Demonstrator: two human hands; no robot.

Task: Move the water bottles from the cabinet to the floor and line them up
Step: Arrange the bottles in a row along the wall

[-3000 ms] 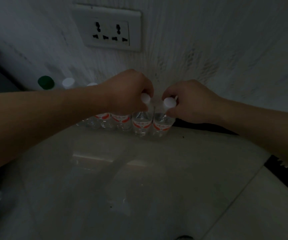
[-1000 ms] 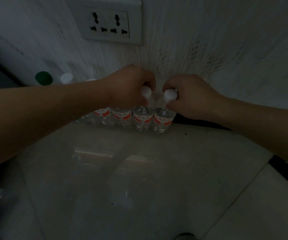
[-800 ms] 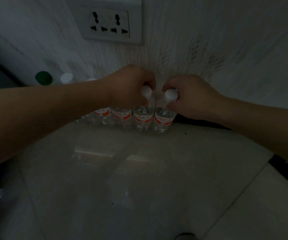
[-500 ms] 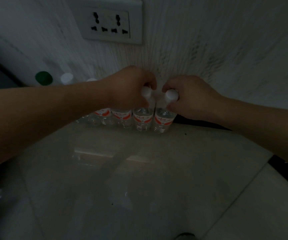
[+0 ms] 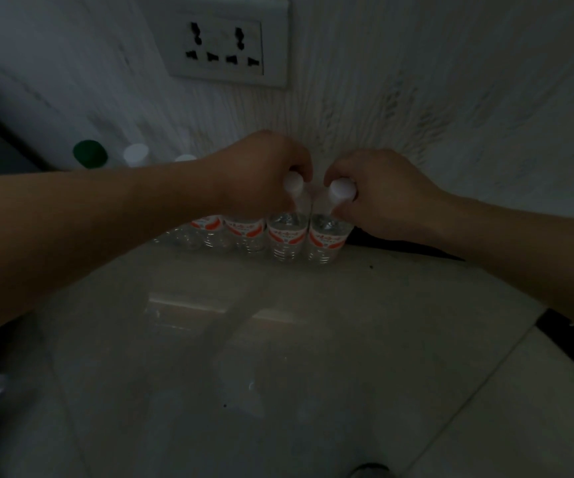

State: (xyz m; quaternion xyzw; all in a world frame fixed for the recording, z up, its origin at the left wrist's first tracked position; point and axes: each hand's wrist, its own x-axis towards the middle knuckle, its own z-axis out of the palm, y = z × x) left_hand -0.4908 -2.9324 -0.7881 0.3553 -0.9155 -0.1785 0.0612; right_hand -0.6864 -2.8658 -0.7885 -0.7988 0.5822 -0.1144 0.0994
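Floor-level line-up: we had our left hand (image 5: 261, 174) curled round the neck of the second-last bottle (image 5: 285, 236) and our right hand (image 5: 378, 194) round the neck of the end bottle (image 5: 327, 239). Both bottles stood upright on the floor (image 5: 278, 339), touching, directly beneath the fingers and close against the wall (image 5: 416, 98). The row (image 5: 244, 232) ran off to our left. Bare tile lay open towards us and rightward, so we judged any further bottle belonged on the right hand's side.
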